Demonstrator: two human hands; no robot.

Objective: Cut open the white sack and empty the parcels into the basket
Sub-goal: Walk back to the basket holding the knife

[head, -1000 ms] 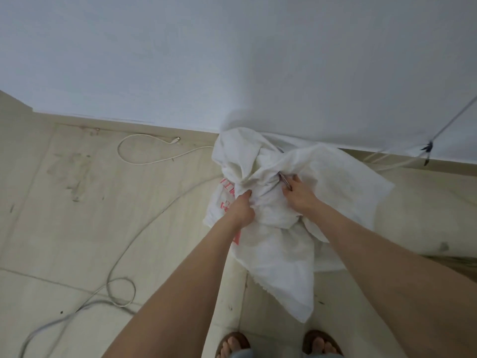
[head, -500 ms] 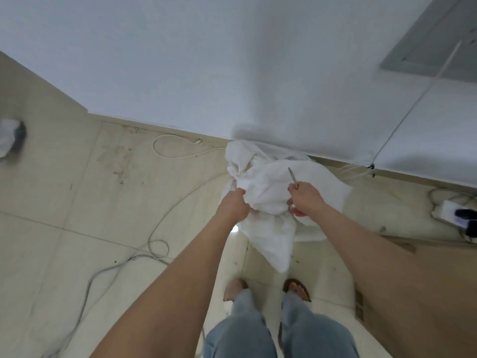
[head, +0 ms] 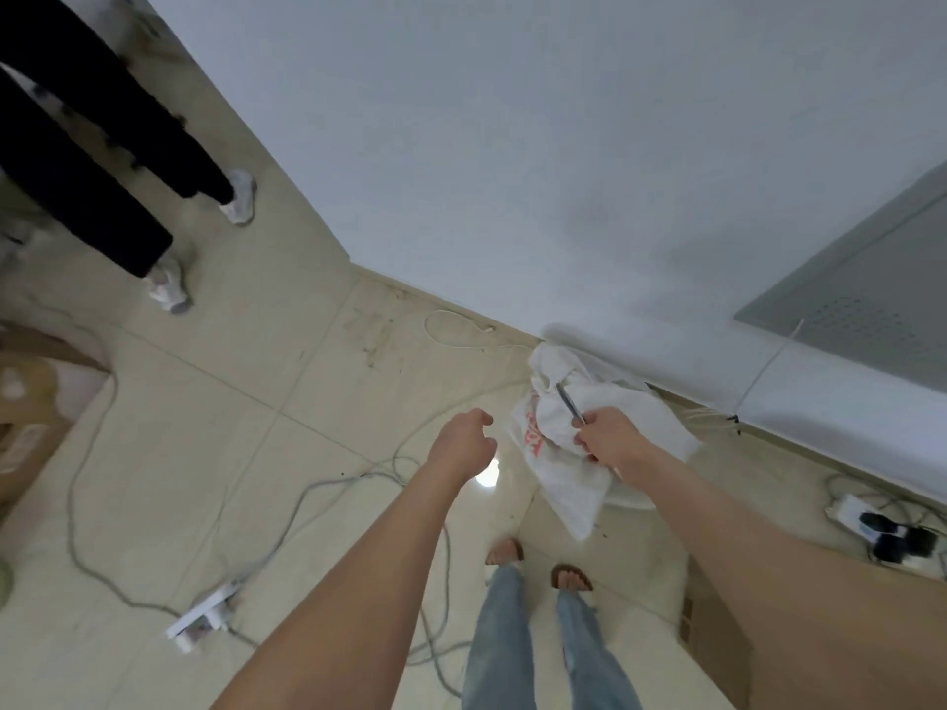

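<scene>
The white sack point(head: 569, 479), crumpled and limp with red print on its left side, hangs near the wall at the right of the view. My right hand point(head: 610, 438) grips the sack's cloth together with a thin metal blade point(head: 570, 402) that sticks up from my fist. My left hand point(head: 461, 443) is off the sack, a short way to its left, fingers loosely curled and holding nothing. No basket or parcels show in the view.
Grey cables point(head: 256, 525) and a white power strip point(head: 205, 614) trail over the tiled floor. Another person's legs point(head: 102, 161) stand at the far left. Cardboard boxes point(head: 31, 417) sit at the left edge and one point(head: 717, 638) by my right leg. A second power strip point(head: 866, 520) lies at right.
My left hand has let go of the sack and moved left. My right hand keeps the sack and blade. The view has swung left and widened, showing more floor.
</scene>
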